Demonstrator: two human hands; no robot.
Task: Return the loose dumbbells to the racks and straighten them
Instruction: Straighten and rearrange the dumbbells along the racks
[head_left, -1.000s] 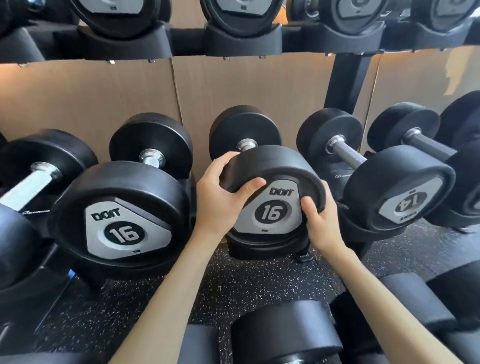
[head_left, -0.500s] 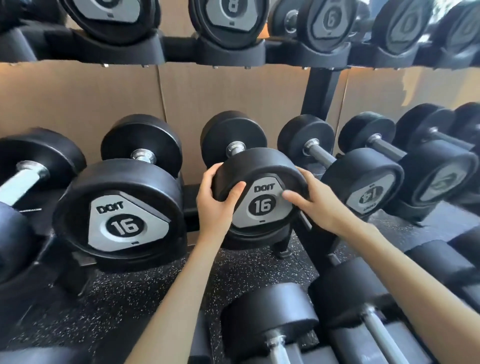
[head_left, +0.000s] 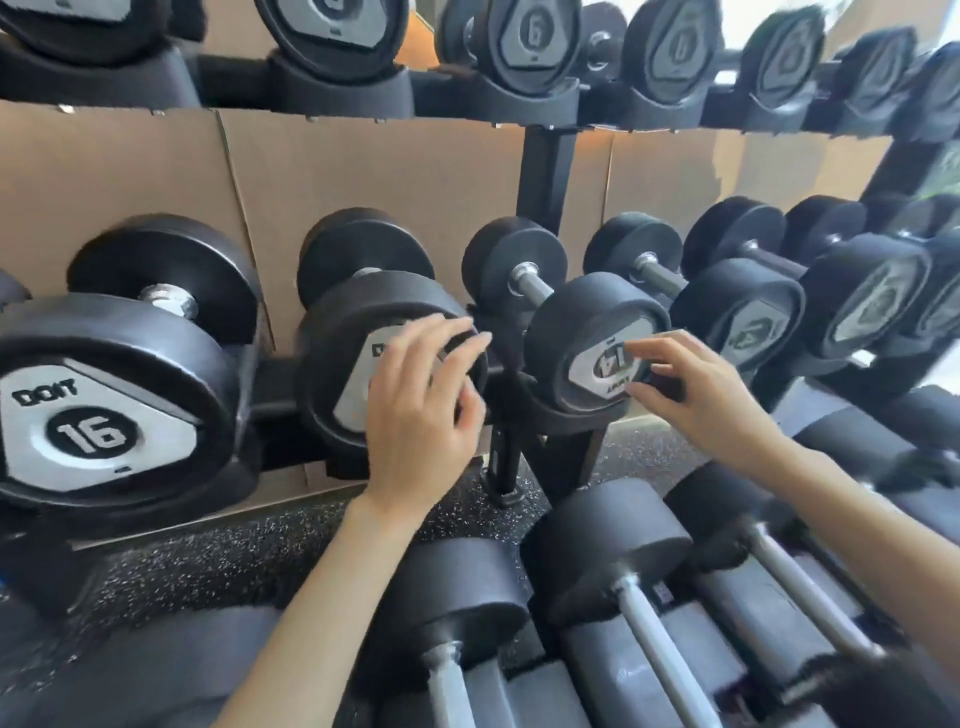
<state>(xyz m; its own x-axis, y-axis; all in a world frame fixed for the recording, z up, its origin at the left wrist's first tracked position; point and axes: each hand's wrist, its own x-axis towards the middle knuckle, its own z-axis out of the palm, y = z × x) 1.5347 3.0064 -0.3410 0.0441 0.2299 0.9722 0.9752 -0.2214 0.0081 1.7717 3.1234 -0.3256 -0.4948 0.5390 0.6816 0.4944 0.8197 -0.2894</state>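
- You are facing brown wall panels (head_left: 389, 171) behind a black dumbbell rack, with speckled rubber floor (head_left: 208, 561) showing beneath it.
- A black rack post (head_left: 545, 171) is standing upright near the middle of your view, and everything below is being placed from it.
- Just right of the post, a dumbbell marked 14 (head_left: 582, 322) is sitting in its cradle on the middle row, its silver end plate turned so the number is lying crooked.
- Your right hand (head_left: 711, 395) is reaching to that end plate with its fingers (head_left: 636, 347) spread and loosely bent, gripping nothing. The tips are sitting at the plate, but blur is hiding whether they are touching it.
- Just left of the post, a second dumbbell (head_left: 353, 332) is resting in its cradle on the same row, with your hand covering much of its plate.
- Your left hand (head_left: 421, 405) is hovering in front of that plate, fingers fanned and slightly curled, holding nothing. Whether it is touching the plate cannot be told through the blur.
- Further left of the post, a dumbbell marked 16 (head_left: 104, 405) is sitting with its number reading level.
- Further right of the post, more dumbbells (head_left: 748, 312) are lining the same row, their labels blurred.
- Above the post, top-shelf dumbbells (head_left: 530, 41) are sitting in a line of cradles.
- Below the post and nearest you, bottom-row dumbbells (head_left: 467, 613) are lying with their handles pointing toward you.
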